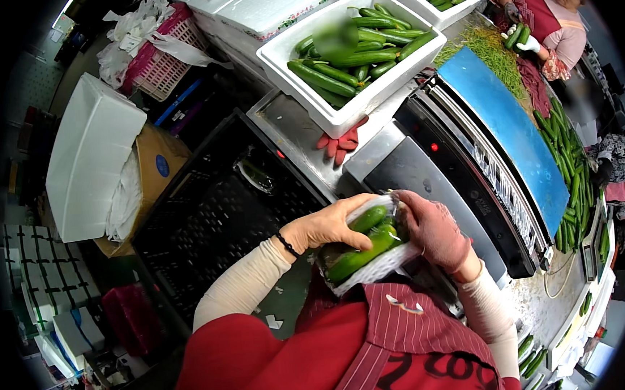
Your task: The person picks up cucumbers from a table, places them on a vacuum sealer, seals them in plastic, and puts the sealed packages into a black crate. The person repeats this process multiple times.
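Observation:
Close to my chest, a white tray of cucumbers (pixel 361 254) under clear film is held between both hands. My left hand (pixel 328 226), bare with a dark band at the wrist, grips its left side, thumb over the film. My right hand (pixel 437 232), in a reddish glove, holds the upper right end, where the film is gathered. A film wrapping machine (pixel 426 181) with a metal plate lies just beyond my hands. Below and left is a black plastic crate (pixel 211 218), with one wrapped pack (pixel 255 172) inside.
A foam box (pixel 323 115) of cucumbers and a red glove (pixel 343 141) rest on the metal counter. The machine's blue cover (pixel 504 132) stands right, beside piled cucumbers (pixel 573 187) and green beans (pixel 490 57). Across the counter, a co-worker (pixel 545 21) holds cucumbers.

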Demonstrator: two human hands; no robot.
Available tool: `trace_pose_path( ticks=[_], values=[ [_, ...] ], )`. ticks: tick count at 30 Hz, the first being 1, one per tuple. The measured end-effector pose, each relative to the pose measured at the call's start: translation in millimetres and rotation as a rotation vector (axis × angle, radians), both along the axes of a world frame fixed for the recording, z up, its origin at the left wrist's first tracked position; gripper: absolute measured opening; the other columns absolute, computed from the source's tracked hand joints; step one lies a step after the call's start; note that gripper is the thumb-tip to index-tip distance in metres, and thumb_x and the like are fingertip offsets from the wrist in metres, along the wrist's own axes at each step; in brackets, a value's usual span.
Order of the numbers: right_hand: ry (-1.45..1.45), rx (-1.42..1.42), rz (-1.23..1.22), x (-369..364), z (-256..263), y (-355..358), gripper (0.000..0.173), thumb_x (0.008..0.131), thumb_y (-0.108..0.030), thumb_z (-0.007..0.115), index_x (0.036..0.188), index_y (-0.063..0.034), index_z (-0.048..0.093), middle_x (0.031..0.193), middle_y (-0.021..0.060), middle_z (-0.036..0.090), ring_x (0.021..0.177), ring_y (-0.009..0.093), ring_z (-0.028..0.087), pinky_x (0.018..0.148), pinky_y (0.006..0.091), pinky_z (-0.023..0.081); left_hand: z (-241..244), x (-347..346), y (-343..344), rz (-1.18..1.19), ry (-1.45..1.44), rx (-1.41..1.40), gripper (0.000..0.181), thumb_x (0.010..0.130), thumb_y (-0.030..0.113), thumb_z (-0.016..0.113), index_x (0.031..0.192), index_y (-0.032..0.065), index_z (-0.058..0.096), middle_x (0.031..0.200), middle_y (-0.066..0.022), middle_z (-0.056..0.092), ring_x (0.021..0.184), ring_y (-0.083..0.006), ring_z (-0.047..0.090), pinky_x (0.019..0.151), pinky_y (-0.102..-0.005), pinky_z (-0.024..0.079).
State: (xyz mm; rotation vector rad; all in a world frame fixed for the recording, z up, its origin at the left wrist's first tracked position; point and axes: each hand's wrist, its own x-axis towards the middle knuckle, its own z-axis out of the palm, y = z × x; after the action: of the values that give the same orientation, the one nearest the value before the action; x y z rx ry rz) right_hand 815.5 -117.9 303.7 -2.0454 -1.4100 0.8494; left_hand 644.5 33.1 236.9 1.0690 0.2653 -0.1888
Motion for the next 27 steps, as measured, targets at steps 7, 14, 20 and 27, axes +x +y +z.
trace_pose_path(
  ticks=[7,14,20,27],
  values=[
    [0.05,0.238,-0.19,-17.6,0.9,-9.4,0.035,0.093,-0.01,0.06,0.126,0.0013,0.055,0.107,0.0195,0.065,0.099,0.034,0.065,0.089,0.0394,0.05,-77.7,-91.7,31.9,0.606,0.074,-0.669,0.078,0.082,0.031,0.078,0.143,0.0002,0.04,0.135,-0.0133,0.056,0.121,-0.0228,0.058,0.105,-0.037,0.047],
    [-0.028,0.067,0.035,-33.4,-18.1,-40.8,0.033,0.089,-0.011,0.063,0.118,0.0021,0.057,0.104,0.021,0.065,0.099,0.038,0.062,0.088,0.0431,0.049,-154.4,-142.2,63.2,0.936,0.269,-0.592,0.059,0.089,0.05,0.067,0.127,0.0055,0.06,0.114,-0.0113,0.069,0.094,-0.0228,0.07,0.083,-0.0378,0.06],
    [0.02,0.015,0.036,-39.9,-25.1,-42.6,0.033,0.089,-0.012,0.061,0.118,0.0023,0.058,0.102,0.0212,0.064,0.099,0.038,0.061,0.087,0.0431,0.048,-204.8,-164.9,73.9,0.897,0.315,-0.627,0.062,0.09,0.054,0.063,0.13,0.0079,0.057,0.114,-0.0125,0.069,0.09,-0.0267,0.071,0.077,-0.0467,0.061],
    [-0.002,-0.024,-0.015,-39.5,-22.8,-43.8,0.032,0.09,-0.012,0.06,0.118,0.0017,0.058,0.104,0.021,0.065,0.1,0.038,0.062,0.088,0.0424,0.049,-239.4,-157.1,57.0,0.886,0.473,-0.796,0.042,0.089,0.04,0.07,0.114,0.007,0.068,0.108,-0.0103,0.071,0.092,-0.0259,0.069,0.088,-0.0422,0.056]
  ],
)
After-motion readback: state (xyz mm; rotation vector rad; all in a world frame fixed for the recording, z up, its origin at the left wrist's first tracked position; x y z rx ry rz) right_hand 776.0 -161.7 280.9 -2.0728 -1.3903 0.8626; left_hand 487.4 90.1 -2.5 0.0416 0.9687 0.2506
